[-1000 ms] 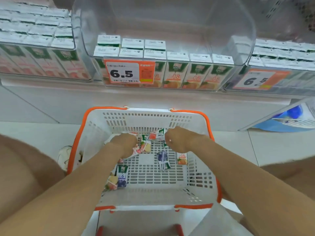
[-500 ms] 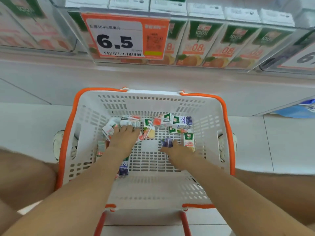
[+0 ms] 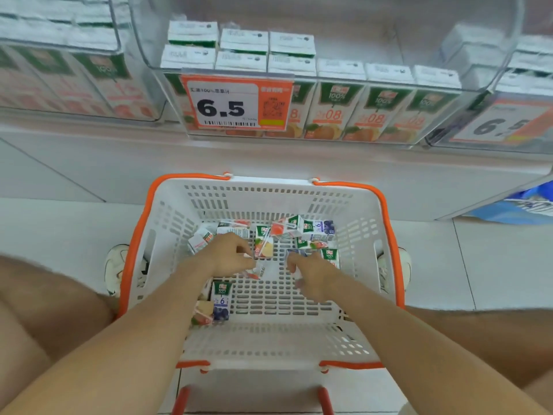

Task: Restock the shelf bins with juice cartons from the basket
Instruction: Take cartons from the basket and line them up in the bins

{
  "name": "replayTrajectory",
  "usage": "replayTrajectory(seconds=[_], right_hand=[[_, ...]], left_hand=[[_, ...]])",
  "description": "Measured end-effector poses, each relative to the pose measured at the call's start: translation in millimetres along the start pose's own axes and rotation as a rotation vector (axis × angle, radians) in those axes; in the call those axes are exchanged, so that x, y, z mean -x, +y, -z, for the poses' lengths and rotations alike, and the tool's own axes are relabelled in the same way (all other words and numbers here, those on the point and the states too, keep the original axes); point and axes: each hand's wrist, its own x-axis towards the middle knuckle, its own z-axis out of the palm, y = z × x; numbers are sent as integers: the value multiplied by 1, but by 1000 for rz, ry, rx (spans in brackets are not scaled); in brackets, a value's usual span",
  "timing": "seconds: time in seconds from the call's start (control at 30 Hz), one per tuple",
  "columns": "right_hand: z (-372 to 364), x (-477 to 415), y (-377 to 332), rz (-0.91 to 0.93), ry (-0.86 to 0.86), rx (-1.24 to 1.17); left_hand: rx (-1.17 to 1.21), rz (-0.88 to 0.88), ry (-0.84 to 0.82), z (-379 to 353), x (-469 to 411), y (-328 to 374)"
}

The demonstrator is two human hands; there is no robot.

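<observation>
A white basket with an orange rim point(image 3: 386, 223) stands on the floor between my knees. Several small juice cartons point(image 3: 317, 229) lie jumbled at its far end, and a blueberry carton point(image 3: 222, 299) lies nearer on the left. Both hands are down inside the basket. My left hand point(image 3: 223, 253) has its fingers curled and pinches a small red-and-white carton point(image 3: 256, 271) beneath it. My right hand point(image 3: 314, 277) curls round a blue carton point(image 3: 294, 253), mostly hidden under the fingers. Above, a clear shelf bin point(image 3: 449, 34) holds a row of orange-juice cartons point(image 3: 329, 115).
A 6.5 price tag point(image 3: 227, 106) hangs on the middle bin's front. Fuller bins sit to the left point(image 3: 74, 85) and right point(image 3: 508, 121). My shoes point(image 3: 115, 271) point(image 3: 398, 271) flank the basket. A blue package point(image 3: 526, 205) lies under the shelf at right.
Both hands came back from the far cartons toward the basket's middle. The left hand's flat fingers have curled onto a carton, and the right hand has closed over the blue one.
</observation>
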Motion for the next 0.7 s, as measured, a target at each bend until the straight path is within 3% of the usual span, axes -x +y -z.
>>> replayTrajectory(seconds=[0.2,0.33,0.5,0.7], right_hand=[[63,53,-21,85,141,-284],[102,87,-39,85,290,-174],[137,129,-58,180,371,-204],[162,168,-71,283,498,-151]], left_hand=[[252,-56,-3,26,33,28],[209,-169,71,53,70,66],[289,-204,9,84,110,101],[303,-372,17,109,152,134]])
